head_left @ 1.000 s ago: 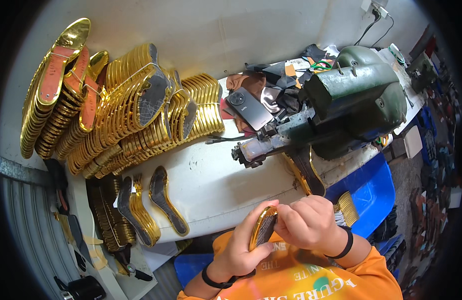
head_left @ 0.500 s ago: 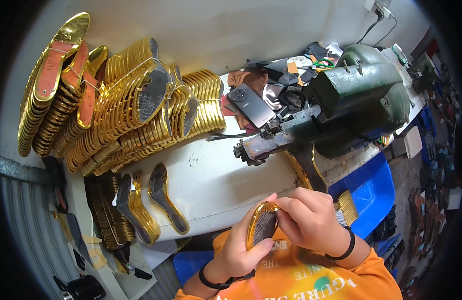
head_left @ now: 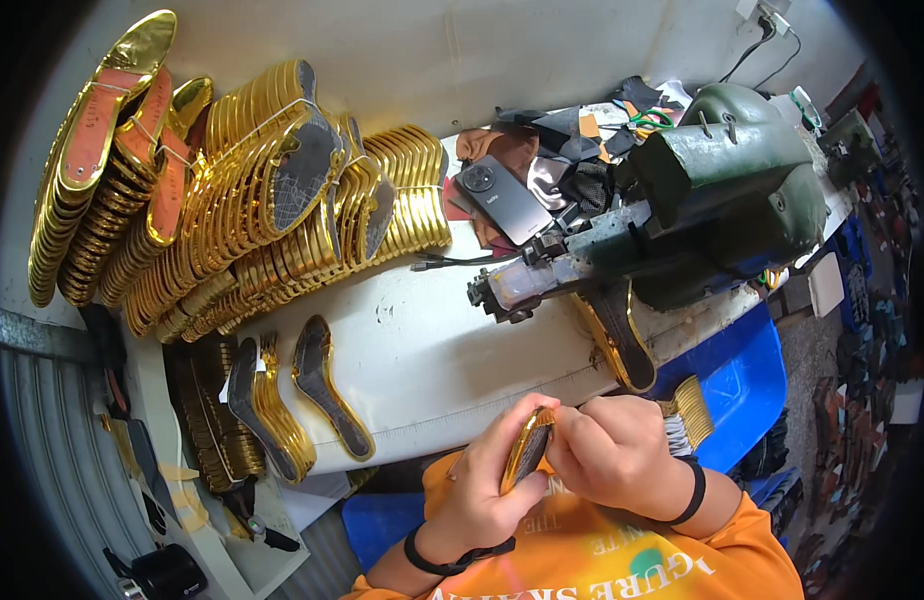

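Clock ref: directions are read from the held piece, 12 toward the wall.
Held piece: gold-edged sole (head_left: 527, 452), kept between both hands, just off the table's front edge; dark face with pale grid lines, glossy gold rim, rounded upper end, tilted nearly edge-on.
Left hand (head_left: 490, 492): at 7–8 o'clock; sole grasped, thumb on the dark face, fingers wrapped behind.
Right hand (head_left: 622, 450): at 3; clenched onto the gold rim near the upper end; exact fingertip contact hidden by knuckles.
Wrists: a black band (head_left: 695, 492) is worn on each.
Shirt (head_left: 552, 562): orange cloth, pale print, below the hands.
Table (head_left: 452, 320): smooth white top, dark scuffs, tick marks along front edge.
Loose sole (head_left: 328, 385): at 9–10; laid flat, waisted outline, dark with gold rim.
Small bundle (head_left: 277, 410): at 9; soles nested, gold edges ribbed.
Big stacks (head_left: 212, 230): at 10–11; mirror-gold rims packed like ribs, tied with thin cord; coral panels are shown on the leftmost ones.
Phone (head_left: 502, 200): at 12; dark slab, round camera disc, laid against crumpled fabric scraps (head_left: 557, 135).
Machine (head_left: 732, 180): at 1; worn green-painted metal, blocky body, rounded end.
Sole by machine (head_left: 622, 345): at 1–2; partly covered by the machine.
Bin (head_left: 747, 365): at 2–3; blue plastic, gold-ribbed bundle (head_left: 694, 410) held inside.
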Available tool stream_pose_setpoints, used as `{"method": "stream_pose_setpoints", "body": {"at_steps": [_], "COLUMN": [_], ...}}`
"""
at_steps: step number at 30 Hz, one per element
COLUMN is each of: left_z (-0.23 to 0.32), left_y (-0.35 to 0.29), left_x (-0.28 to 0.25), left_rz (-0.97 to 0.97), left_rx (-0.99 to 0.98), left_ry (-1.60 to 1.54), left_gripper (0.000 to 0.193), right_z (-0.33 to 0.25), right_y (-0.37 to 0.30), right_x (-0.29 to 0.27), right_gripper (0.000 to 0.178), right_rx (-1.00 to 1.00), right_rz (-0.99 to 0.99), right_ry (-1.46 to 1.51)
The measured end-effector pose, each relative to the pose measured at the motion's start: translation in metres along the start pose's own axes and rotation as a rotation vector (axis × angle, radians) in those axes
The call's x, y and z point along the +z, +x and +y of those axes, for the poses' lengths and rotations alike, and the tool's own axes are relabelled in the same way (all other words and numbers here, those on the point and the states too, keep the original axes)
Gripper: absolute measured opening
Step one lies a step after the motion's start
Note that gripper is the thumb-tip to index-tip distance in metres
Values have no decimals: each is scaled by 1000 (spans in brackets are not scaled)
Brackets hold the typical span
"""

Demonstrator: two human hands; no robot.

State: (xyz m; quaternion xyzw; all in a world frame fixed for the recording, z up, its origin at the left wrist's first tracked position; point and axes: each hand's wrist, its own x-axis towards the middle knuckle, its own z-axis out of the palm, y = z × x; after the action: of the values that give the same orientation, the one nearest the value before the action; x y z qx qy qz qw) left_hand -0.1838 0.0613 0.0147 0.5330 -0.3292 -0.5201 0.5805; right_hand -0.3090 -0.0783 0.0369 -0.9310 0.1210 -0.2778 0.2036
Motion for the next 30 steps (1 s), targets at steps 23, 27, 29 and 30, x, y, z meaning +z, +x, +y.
{"method": "stream_pose_setpoints", "body": {"at_steps": [23, 27, 29, 30], "left_z": [-21, -25, -37, -36], "left_y": [31, 34, 39, 39], "left_x": [-28, -40, -47, -46], "left_rz": [-299, -153, -252, -245], "left_rx": [-2, -25, 118, 113], "left_ry": [-937, -854, -909, -907], "left_gripper": [59, 62, 60, 60], "right_z": [-2, 1, 2, 1], "right_y": [-4, 5, 7, 11], "right_x": [0, 4, 9, 11], "right_gripper": [21, 19, 14, 14], "right_rx": [539, 510, 301, 304], "right_rz": [-305, -278, -166, -168], "right_ry": [1260, 1111, 977, 985]}}
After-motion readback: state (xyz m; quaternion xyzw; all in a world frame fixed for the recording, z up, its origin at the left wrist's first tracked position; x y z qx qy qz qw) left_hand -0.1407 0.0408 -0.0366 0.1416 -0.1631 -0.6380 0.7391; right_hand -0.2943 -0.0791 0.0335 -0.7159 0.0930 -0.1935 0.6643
